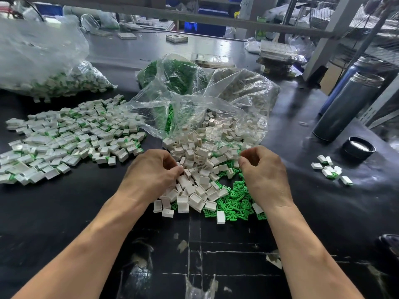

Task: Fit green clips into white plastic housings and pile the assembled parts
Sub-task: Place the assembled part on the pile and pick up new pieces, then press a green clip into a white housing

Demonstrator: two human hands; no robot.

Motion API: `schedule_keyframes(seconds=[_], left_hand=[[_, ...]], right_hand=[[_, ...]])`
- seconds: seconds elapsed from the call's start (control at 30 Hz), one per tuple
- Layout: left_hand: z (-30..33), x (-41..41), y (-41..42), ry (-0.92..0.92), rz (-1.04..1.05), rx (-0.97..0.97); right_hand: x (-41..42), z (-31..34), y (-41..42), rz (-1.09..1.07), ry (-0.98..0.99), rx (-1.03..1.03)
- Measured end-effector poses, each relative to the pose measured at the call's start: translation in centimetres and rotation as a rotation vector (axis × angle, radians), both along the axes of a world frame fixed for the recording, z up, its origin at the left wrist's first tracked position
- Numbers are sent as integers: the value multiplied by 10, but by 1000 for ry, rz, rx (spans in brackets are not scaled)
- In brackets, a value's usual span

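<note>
Now the left hand (154, 169) curls tight, pinching small white plastic housings (195, 169) mid-tabletop (64, 212). Right hand (262, 169) grip curls narrow beside little green plastic clips (235, 199); I cannot tell what it holds.

Factory workbench (64, 223): bulk bags of parts (38, 61), metal racking (237, 20).

my left hand (151, 169) and right hand (262, 171) were bare, without gloves, rings or a watch. both forearms were uncovered up to the edge of view, with no sleeve showing. my nails were short.
</note>
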State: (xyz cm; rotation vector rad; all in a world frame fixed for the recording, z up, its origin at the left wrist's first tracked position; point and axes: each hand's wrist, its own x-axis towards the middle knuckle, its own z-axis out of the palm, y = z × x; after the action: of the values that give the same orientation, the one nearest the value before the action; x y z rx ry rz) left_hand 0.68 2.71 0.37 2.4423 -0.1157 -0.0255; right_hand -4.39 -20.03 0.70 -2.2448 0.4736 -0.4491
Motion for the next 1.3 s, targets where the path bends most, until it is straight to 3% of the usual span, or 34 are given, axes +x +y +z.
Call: schedule_keyframes(seconds=[0.2,0.3,0.47,0.67,0.93,1.3], left_hand=[[8,-6,-1,-119,-99,-384],[9,-9,-7,-153,-158,-478],[8,-14,-15,-165,-234,-514],[11,-20,-26,-37,-259,-746],[12,-24,-27,-31,-275,-743],[12,-25,-27,-39,-287,-662]], right_hand=[[-3,2,15,133,-173,450],[-4,5,24,204,-197,599],[-5,5,31,306,-221,688],[-4,5,33,349,-237,849],[-6,6,32,400,-266,941],[-6,3,37,394,-259,755]])
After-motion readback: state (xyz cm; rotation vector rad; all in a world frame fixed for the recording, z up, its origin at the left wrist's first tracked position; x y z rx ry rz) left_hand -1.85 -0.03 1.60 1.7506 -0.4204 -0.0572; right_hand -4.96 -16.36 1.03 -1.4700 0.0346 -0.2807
